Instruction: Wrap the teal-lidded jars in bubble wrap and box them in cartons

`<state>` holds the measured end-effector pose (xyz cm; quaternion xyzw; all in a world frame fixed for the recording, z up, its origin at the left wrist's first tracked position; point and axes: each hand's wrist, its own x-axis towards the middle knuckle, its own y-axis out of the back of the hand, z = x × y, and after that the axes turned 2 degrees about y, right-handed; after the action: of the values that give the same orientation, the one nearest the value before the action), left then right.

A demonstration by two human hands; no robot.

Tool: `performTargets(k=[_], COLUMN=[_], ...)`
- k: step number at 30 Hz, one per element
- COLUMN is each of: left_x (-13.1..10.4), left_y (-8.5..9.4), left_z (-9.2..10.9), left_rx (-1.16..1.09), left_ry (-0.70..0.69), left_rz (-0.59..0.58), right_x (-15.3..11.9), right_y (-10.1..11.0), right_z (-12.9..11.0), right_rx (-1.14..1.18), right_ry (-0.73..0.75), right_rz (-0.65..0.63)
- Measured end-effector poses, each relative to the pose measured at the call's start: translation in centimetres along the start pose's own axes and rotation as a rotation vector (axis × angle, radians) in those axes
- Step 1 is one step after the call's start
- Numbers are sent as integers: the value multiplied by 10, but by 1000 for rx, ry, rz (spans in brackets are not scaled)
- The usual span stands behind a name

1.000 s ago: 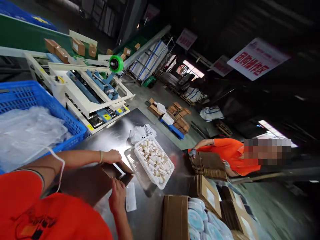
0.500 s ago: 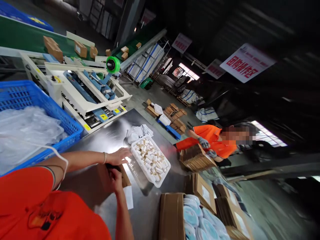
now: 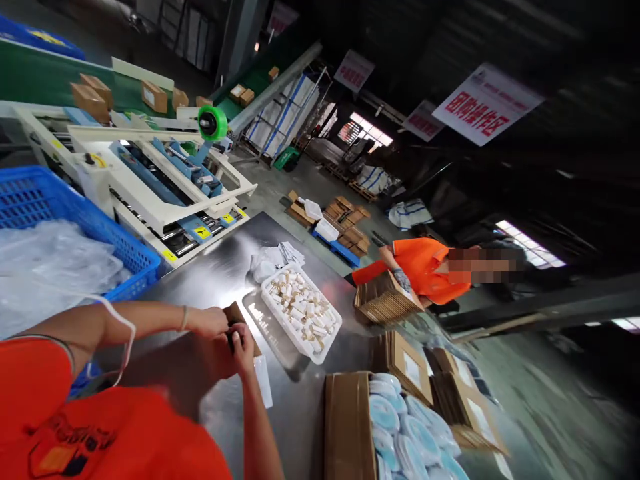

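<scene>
A small brown cardboard box (image 3: pixel 255 345) stands on the metal table (image 3: pixel 210 267), partly covered by my hands. At its upper left edge is my left hand (image 3: pixel 213 323), fingers curled in; what they grip is hidden. My right hand (image 3: pixel 243 347) closes over the box with thumb and fingers around a small dark thing I cannot make out. A white slip (image 3: pixel 263 381) lies beside the box. To the right, a white tray (image 3: pixel 336 325) is filled with small white and tan pieces. Crumpled white packets (image 3: pixel 267 262) lie behind the tray.
A blue crate (image 3: pixel 133 267) of clear plastic bags is at left, beside a sealing machine (image 3: pixel 150 207). An open carton (image 3: pixel 350 423) of round blue-white packs stands at lower right, near stacked flat cardboard (image 3: pixel 407 363). A person in orange (image 3: pixel 433 270) handles more cardboard across the table.
My left hand has drawn back from beside the tray to the box, its fingers now curled. My right hand has shifted slightly right and up. The view has turned a little.
</scene>
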<state>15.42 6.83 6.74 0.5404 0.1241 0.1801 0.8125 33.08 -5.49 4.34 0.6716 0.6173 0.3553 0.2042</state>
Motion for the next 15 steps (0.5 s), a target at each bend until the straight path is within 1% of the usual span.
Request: performTargets(k=[2,4,5,6,7,8,9,10,12,13,15], left_x=[16,21,19,14,7,0,-7,-12,-17,-17,-18], left_y=[-2,-5,-7,-10,-13,-15,-17,-18,-16,-13,-5], left_z=[1,3,4,4,4,3,2,1,-2,-5,-12], left_rx=[11,2,-14,-35,-57,-78,-96,-109,-146,-171,-219], left_ry=[5,56,102,155,209,259,295,318,353,371,427], left_rz=[-39,14,62,110,153,184,200,202,206,213,245], right_x=[4,4,3,0,-4,-7,-11,-13,-12,-9,-1], right_y=[21,36,39,36,29,18,5,-7,-24,-26,-16], right_z=[1,0,-3,-9,-16,-26,-37,-48,-64,-68,-66], right_rx=[-73,-221,-306,-382,-443,-484,-503,-525,-533,-521,-454], right_ry=[-13,-62,-116,-186,-259,-336,-395,-441,-494,-506,-534], right_rz=[2,83,125,130,90,12,-96,-158,-227,-233,-202])
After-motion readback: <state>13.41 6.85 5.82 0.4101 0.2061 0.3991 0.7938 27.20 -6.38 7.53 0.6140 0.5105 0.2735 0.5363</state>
